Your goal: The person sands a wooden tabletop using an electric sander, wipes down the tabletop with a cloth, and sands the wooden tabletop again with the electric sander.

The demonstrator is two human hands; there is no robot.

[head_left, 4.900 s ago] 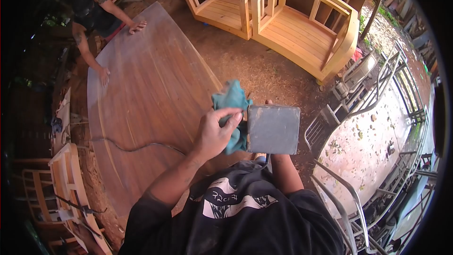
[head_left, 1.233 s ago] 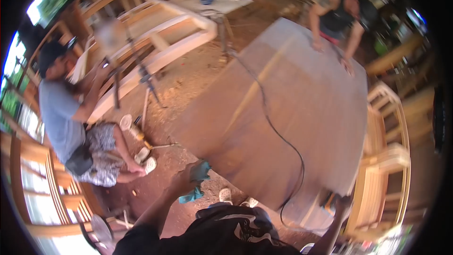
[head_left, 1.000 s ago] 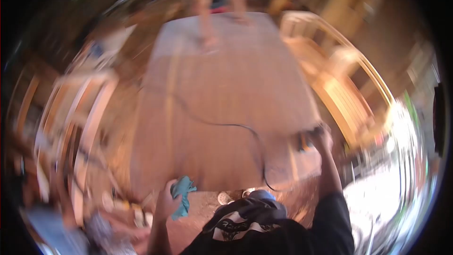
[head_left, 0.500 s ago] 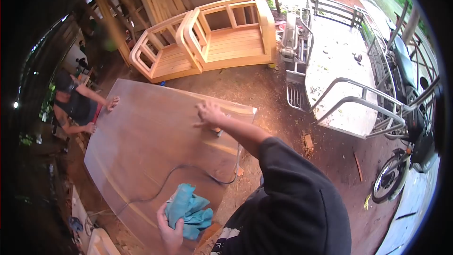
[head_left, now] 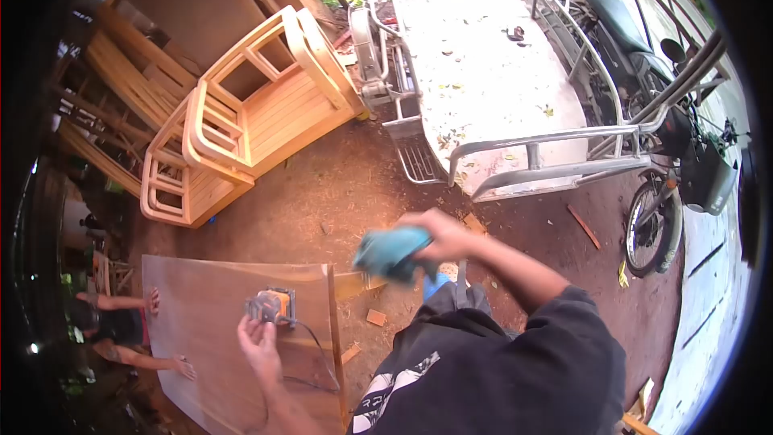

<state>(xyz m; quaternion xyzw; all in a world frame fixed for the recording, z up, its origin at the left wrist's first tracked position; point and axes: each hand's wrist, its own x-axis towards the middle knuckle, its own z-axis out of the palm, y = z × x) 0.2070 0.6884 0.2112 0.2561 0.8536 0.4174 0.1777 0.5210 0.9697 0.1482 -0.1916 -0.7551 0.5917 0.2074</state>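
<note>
My right hand (head_left: 441, 235) grips a bunched teal cloth (head_left: 392, 253), blurred by motion, in front of my body and beyond the edge of the large brown wooden panel (head_left: 209, 290). At the panel, my left hand (head_left: 259, 345) has its fingers stretched out and apart. Its fingertips are right at an orange and grey power sander (head_left: 274, 306), which stands on the panel with its dark cord trailing toward me. Whether the fingertips press on the sander is hard to see.
Another person (head_left: 113, 326) rests both hands on the panel's far left side. A wooden bench frame (head_left: 274, 113) stands beyond. A metal sidecar (head_left: 491, 72) and a motorcycle (head_left: 660, 137) are at the right. Wood scraps (head_left: 375, 317) lie on the floor.
The teal cloth has passed from my left hand to my right, which has left the sander. My left hand has moved to the sander. The view has turned toward the right.
</note>
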